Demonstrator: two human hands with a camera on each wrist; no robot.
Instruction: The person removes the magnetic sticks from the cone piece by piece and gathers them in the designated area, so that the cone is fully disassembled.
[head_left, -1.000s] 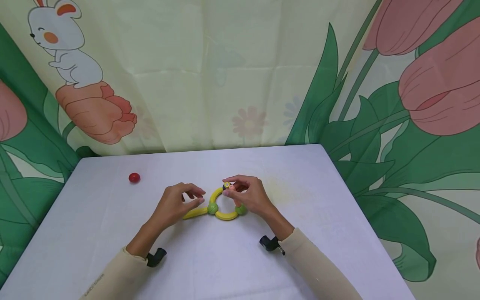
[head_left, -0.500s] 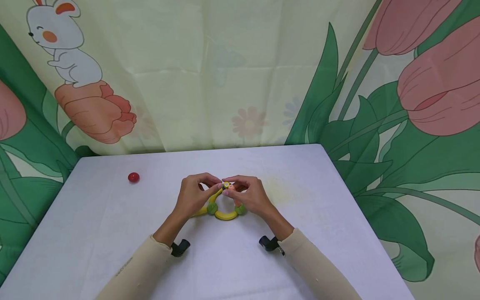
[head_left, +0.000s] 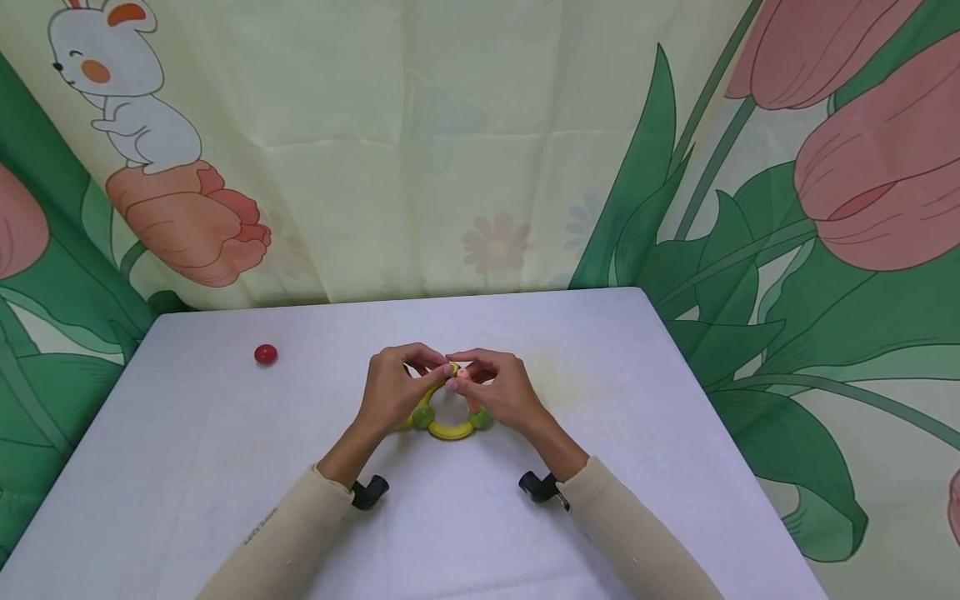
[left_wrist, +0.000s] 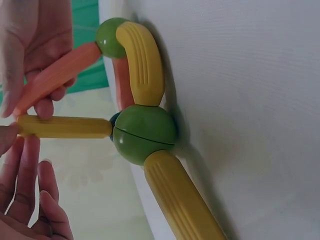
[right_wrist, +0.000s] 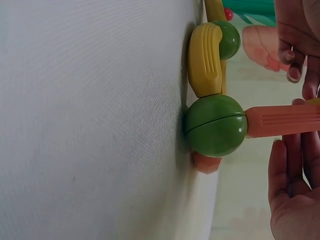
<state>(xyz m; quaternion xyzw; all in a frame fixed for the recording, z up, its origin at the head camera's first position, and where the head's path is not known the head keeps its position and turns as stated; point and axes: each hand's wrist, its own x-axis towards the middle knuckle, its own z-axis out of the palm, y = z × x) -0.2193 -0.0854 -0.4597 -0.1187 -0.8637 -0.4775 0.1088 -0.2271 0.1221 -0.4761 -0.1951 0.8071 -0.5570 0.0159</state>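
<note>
My left hand [head_left: 390, 390] pinches the upper end of a yellow rod [left_wrist: 70, 127] that stands up from a green ball [left_wrist: 145, 134]. My right hand [head_left: 507, 388] grips an orange rod [right_wrist: 282, 120], which rises from a second green ball [right_wrist: 216, 125]. At the top the two rods' ends lean together, partly hidden by fingertips. A curved yellow piece [head_left: 451, 432] links both balls along the table. Another yellow rod [left_wrist: 185, 197] runs out leftward from the left ball. Behind, an orange piece [left_wrist: 123, 82] shows low down, and a dark blue bit [left_wrist: 115, 125] sits at the left ball.
A small red ball [head_left: 266, 355] lies on the white-covered table [head_left: 450, 533], toward the back left. Behind the table's far edge hangs a printed curtain [head_left: 360, 167] with tulips and a rabbit. Each wrist carries a black camera mount [head_left: 540, 487].
My left hand has moved right and up from beside the left green ball, and its fingers have closed on the yellow rod's top. The right hand stays in place.
</note>
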